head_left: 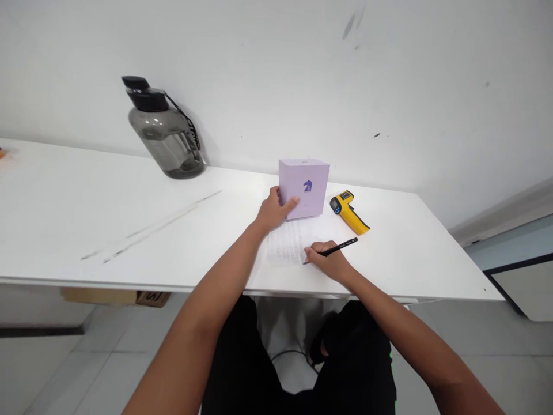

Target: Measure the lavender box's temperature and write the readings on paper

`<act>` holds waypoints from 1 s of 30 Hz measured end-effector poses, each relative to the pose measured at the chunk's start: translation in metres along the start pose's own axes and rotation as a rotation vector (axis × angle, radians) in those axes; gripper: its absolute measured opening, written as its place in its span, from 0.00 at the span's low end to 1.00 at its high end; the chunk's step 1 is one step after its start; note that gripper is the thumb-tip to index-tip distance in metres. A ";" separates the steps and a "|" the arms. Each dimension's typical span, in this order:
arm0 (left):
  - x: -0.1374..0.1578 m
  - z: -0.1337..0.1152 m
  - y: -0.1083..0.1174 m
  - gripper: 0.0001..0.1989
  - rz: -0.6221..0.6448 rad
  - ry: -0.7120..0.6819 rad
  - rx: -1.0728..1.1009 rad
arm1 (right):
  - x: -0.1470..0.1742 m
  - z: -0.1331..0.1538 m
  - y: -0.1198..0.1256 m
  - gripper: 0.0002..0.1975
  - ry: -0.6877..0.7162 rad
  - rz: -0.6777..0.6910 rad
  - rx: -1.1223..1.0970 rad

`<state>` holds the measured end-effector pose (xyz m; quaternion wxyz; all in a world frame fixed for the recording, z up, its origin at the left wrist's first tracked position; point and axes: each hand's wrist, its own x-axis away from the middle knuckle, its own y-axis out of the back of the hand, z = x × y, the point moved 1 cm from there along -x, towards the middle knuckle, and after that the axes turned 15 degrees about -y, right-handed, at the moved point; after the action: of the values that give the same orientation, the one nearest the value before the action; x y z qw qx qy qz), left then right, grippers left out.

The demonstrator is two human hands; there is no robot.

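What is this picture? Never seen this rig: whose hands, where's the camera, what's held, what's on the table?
There is no robot here: these are one person's two bare hands. The single view comes from a camera worn on that person's head, looking forward and down, so the arms reach in from the bottom. The left hand grips the lower left side of a lavender box, thumb across its front. The right hand holds a black pencil, tip down at a sheet with faint writing, too washed out to read. On the white table, a yellow pistol-shaped gadget lies right of the box, and a large grey see-through bottle is farther left, near the wall.
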<state>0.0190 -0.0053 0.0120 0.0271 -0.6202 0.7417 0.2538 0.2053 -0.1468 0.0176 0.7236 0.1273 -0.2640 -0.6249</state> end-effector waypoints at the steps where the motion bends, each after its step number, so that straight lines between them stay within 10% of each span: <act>1: 0.000 0.000 0.000 0.44 0.000 0.000 0.000 | 0.000 0.000 0.000 0.19 -0.003 0.000 -0.006; 30: -0.001 0.001 -0.001 0.43 -0.003 -0.005 -0.001 | 0.001 0.002 0.000 0.21 -0.004 -0.059 0.011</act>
<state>0.0199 -0.0044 0.0106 0.0290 -0.6208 0.7405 0.2557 0.2041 -0.1473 0.0189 0.7037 0.1379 -0.2650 -0.6446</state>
